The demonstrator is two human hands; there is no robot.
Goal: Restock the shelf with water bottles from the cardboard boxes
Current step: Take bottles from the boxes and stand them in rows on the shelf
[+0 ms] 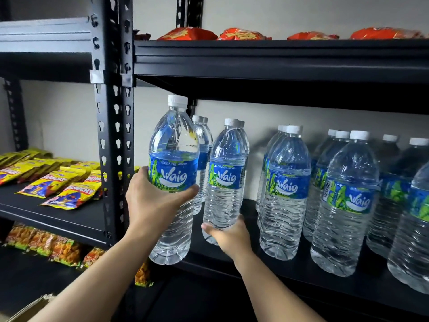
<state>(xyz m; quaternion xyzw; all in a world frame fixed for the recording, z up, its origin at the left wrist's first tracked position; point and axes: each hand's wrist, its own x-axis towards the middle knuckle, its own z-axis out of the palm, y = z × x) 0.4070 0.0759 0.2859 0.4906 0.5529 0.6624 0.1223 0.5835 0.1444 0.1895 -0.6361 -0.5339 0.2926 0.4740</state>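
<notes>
Left bottle [173,173] is full, so heavy, thin-walled & prob. slippery: my left hand [153,201] wraps its label band, the stiffest part, in air before the shelf [290,270] edge. Right hand [228,237] grasps 2nd bottle [226,180] at base, over the shelf.

Bare shelf [251,208] between bottle rows [286,196]

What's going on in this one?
A person is stocking water bottles, one in each hand. The left hand grips a bottle at its label, held up before the left end of the shelf. The right hand grips a second bottle low down, over the shelf beside rows already standing there; whether its base rests down is unclear.
</notes>
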